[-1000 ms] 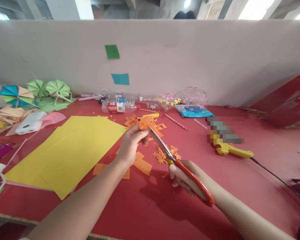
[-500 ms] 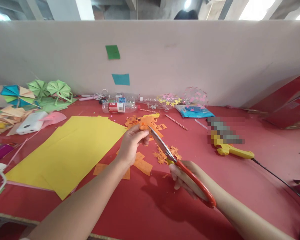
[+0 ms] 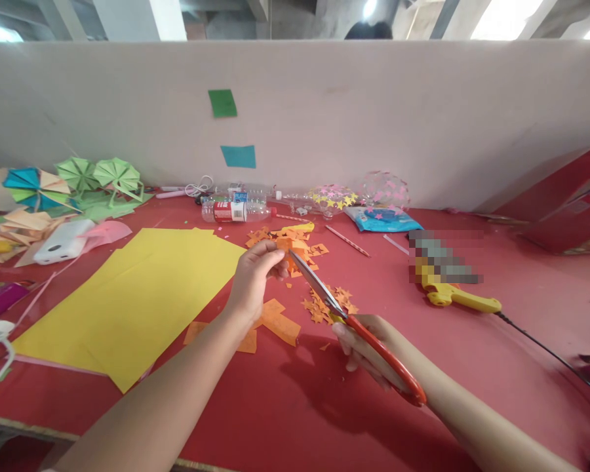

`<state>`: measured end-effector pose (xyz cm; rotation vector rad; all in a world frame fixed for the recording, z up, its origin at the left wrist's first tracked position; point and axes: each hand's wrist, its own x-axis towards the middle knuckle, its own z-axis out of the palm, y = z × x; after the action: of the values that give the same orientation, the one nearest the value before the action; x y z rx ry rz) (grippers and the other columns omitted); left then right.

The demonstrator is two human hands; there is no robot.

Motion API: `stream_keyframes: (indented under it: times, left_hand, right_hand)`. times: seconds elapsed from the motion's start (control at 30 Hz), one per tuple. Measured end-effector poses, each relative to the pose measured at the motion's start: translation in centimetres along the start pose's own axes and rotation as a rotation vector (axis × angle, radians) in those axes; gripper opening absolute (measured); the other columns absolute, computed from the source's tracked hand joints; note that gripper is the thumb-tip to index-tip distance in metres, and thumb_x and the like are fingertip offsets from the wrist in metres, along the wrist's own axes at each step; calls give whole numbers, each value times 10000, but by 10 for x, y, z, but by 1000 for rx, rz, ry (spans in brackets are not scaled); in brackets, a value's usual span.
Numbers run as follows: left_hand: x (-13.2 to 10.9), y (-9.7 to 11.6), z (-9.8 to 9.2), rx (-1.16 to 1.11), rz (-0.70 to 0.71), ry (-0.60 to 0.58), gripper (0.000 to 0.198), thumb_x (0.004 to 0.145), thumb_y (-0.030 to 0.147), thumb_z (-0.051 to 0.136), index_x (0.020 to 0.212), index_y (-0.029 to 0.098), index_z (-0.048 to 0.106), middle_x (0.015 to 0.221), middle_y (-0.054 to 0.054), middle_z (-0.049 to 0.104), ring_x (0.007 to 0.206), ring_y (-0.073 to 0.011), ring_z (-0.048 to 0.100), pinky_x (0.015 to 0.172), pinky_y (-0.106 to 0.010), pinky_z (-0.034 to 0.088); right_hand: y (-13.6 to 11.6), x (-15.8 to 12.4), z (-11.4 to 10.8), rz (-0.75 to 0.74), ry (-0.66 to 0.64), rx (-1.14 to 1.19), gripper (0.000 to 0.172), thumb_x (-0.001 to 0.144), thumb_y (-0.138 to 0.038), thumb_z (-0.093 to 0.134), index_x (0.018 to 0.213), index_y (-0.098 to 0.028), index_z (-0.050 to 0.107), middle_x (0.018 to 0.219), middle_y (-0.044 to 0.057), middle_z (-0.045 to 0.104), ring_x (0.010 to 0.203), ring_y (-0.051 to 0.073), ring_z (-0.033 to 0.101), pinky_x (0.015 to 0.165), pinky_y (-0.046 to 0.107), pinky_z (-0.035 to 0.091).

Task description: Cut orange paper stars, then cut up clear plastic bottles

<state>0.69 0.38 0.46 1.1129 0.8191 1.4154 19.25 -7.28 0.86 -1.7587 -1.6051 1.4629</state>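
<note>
Between its thumb and fingers, my left hand (image 3: 256, 275) pinches a small piece of orange paper (image 3: 284, 244). My right hand (image 3: 368, 351) is closed around the red handles of a pair of scissors (image 3: 329, 298). The blades point up and left, with their tips at the orange paper. Just left of the scissors' pivot lies a pile of orange paper stars (image 3: 319, 308). Orange offcuts (image 3: 305, 252) are heaped behind my left hand, and orange paper strips (image 3: 280, 324) rest on the red table beside my left forearm.
Yellow sheets (image 3: 142, 288) cover the table's left part. Plastic bottles (image 3: 236, 211), a striped straw (image 3: 348, 240) and a blue packet (image 3: 383, 219) lie along the back wall. On the right is a yellow glue gun (image 3: 465, 299) with a black cord. Green paper umbrellas (image 3: 118, 174) stand back left.
My left hand has shifted slightly left with the orange paper, now turned at a different angle. A tiny orange scrap now shows on the table below the scissor tips.
</note>
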Motion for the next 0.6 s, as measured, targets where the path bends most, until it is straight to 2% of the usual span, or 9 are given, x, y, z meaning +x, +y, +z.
stream_keyframes:
  times: [0.27, 0.43, 0.6]
  left_hand:
    - [5, -1, -7, 81, 28, -74, 148, 753, 216, 572, 608, 185, 571, 543, 39, 543, 494, -71, 485, 510, -209, 386]
    - [7, 2, -9, 128, 30, -120, 143, 747, 225, 579, 611, 182, 580, 541, 39, 538, 488, -72, 480, 502, -212, 375]
    - [6, 2, -9, 114, 17, -106, 139, 739, 240, 589, 614, 180, 581, 531, 38, 536, 478, -74, 471, 497, -214, 370]
  right_hand:
    - [2, -3, -4, -71, -63, 12, 483, 745, -640, 554, 654, -177, 455, 573, -36, 499, 377, 31, 374, 338, 150, 286]
    - [2, -3, -4, -75, -51, 6, 500, 729, -664, 551, 652, -178, 460, 595, -29, 516, 365, 29, 365, 318, 155, 305]
    - [2, -1, -2, -29, -30, -5, 500, 703, -669, 570, 639, -186, 457, 554, -32, 526, 326, 31, 357, 281, 154, 303]
